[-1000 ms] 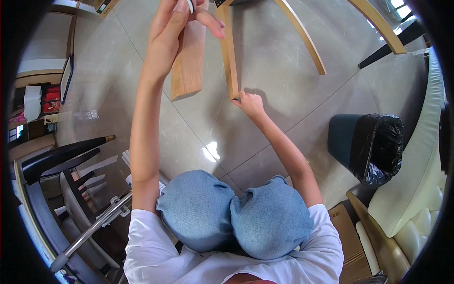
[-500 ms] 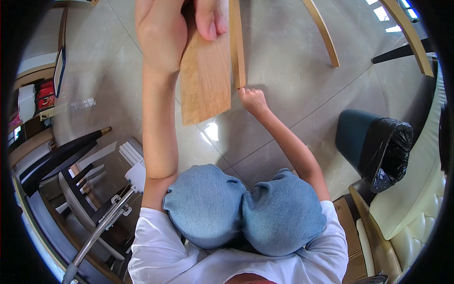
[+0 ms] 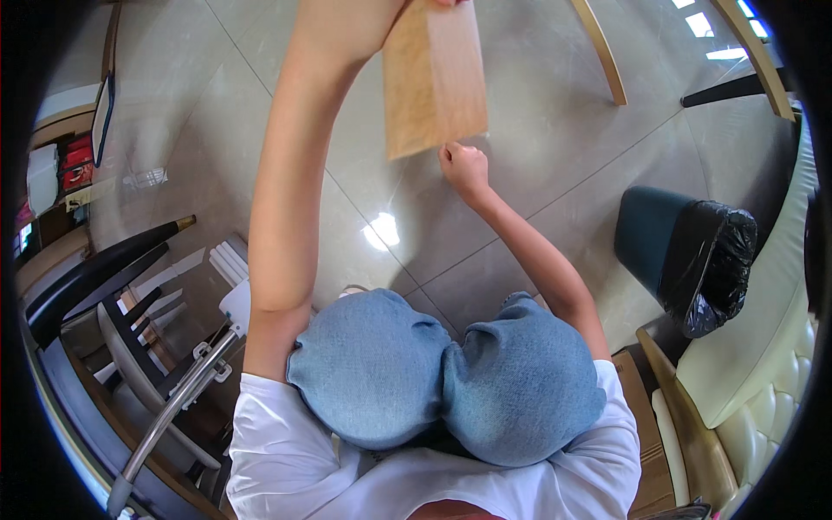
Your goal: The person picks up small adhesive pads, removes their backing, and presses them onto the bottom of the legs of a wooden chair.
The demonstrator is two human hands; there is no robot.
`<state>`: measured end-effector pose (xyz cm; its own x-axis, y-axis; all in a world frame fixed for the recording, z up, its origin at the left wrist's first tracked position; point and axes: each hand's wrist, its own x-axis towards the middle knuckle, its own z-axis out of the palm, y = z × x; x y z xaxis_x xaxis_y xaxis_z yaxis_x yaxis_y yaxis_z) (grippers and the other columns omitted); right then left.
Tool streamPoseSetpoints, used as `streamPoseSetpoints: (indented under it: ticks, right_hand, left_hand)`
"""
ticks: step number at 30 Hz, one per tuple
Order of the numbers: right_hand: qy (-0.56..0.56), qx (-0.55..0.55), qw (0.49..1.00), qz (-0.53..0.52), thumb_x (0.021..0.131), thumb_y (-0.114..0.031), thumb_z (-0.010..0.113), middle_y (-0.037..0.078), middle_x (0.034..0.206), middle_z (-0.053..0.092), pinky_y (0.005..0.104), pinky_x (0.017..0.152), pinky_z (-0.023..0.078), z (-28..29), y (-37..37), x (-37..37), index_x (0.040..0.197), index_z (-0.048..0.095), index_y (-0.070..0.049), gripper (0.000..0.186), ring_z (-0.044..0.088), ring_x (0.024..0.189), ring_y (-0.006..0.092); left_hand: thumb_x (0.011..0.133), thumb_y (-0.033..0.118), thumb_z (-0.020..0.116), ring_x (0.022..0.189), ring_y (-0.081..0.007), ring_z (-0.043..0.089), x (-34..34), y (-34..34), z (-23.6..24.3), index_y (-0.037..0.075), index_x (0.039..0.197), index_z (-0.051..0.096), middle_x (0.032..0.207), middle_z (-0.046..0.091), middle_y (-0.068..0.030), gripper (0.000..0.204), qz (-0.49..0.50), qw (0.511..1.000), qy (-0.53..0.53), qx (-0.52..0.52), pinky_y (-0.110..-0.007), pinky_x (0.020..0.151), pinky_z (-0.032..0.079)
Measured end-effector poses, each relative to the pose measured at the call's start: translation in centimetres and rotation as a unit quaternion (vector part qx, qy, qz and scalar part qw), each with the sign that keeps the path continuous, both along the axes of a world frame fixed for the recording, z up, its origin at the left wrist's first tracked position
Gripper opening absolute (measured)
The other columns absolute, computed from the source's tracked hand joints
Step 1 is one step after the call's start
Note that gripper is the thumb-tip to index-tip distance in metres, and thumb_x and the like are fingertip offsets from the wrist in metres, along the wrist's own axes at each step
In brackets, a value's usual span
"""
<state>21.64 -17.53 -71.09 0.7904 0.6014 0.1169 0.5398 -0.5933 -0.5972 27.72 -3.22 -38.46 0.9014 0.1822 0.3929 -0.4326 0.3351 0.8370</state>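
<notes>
My left hand (image 3: 351,26) reaches up to the top edge of the view, where most of it is cut off. A fingertip shows over a pale wooden piece (image 3: 436,82), flat-faced and slightly blurred, which the hand grips at its upper end. Just under the near end of that wood is my right hand (image 3: 465,169), closed into a fist. What its fingers hold, if anything, is hidden behind the wooden piece. A slim, curved wooden leg (image 3: 602,52) stands to the right of both hands.
Another wooden leg (image 3: 758,61) rises at the far right beside a black leg (image 3: 724,92). A teal bin (image 3: 650,234) with a black bag stands right, next to a cream padded seat (image 3: 745,364). A metal tube frame (image 3: 186,394) and dark furniture parts are at left.
My left hand and the wooden piece have moved right and farther away. The wooden leg seen meeting my right hand earlier is now hidden. My right hand has shifted slightly upward.
</notes>
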Motion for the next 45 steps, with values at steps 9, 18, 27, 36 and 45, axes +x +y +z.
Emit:
streamPoseSetpoints:
  ticks: [9, 18, 27, 36, 45]
  right_hand:
    - [0.231, 0.020, 0.947, 0.224, 0.086, -0.025, 0.047, 0.015, 0.061, 0.057, 0.0457, 0.056, 0.044, 4.6, -1.7, -12.1, 0.084, 0.055, -0.008, 0.018, 0.057, 0.059, 0.0354]
    - [0.056, 0.109, 0.991, 0.060, 0.080, -0.009, 0.054, 0.010, 0.070, 0.058, 0.0371, 0.050, 0.044, 12.1, -7.4, -4.2, 0.099, 0.056, -0.011, 0.019, 0.056, 0.060, 0.0294]
    - [-0.134, 0.049, 0.972, 0.185, 0.073, -0.015, 0.060, 0.000, 0.059, 0.051, 0.0276, 0.044, 0.044, 16.8, -8.1, -2.1, 0.095, 0.058, -0.014, 0.022, 0.055, 0.051, 0.0153]
    - [-0.171, 0.044, 0.963, 0.205, 0.071, -0.015, 0.061, -0.001, 0.056, 0.047, 0.0262, 0.042, 0.042, 18.1, -7.8, -1.4, 0.093, 0.058, -0.015, 0.021, 0.053, 0.049, 0.0134]
    - [-0.053, 0.117, 0.982, 0.135, 0.073, -0.007, 0.058, 0.001, 0.051, 0.046, 0.0256, 0.041, 0.040, 18.9, -7.7, -2.8, 0.126, 0.046, -0.015, 0.055, 0.048, 0.043, 0.0142]
  left_hand:
    - [0.096, 0.026, 0.033, 0.037, -0.0062, 0.039, -0.1, 0.8, 0.0, 0.008, 0.088, 0.042, 0.046, 0.038, 0.0002, 0.022, 0.071, 0.983, -0.044, 0.167, -0.015, 0.042, 0.039]
    - [0.088, 0.024, 0.039, 0.051, -0.0136, 0.028, -11.5, -0.4, -9.2, 0.013, 0.068, 0.031, 0.059, 0.026, 0.0017, 0.025, 0.145, 0.954, 0.161, -0.208, -0.029, 0.047, 0.028]
    - [0.093, 0.027, 0.043, 0.051, -0.0026, 0.030, -16.5, -4.7, -14.6, 0.006, 0.105, 0.052, 0.068, 0.036, 0.0053, 0.026, -0.073, 0.903, 0.418, -0.069, -0.017, 0.044, 0.024]
    - [0.082, 0.010, 0.059, 0.061, -0.0100, 0.049, -16.8, -4.9, -14.1, 0.008, 0.092, 0.058, 0.077, 0.053, 0.0002, 0.010, 0.034, 0.925, 0.238, 0.295, -0.023, 0.050, 0.039]
    - [0.065, -0.002, 0.064, 0.057, -0.0170, 0.049, -16.6, -4.6, -14.0, 0.010, 0.080, 0.061, 0.070, 0.049, -0.0029, 0.019, 0.145, 0.832, -0.031, 0.535, -0.027, 0.045, 0.040]
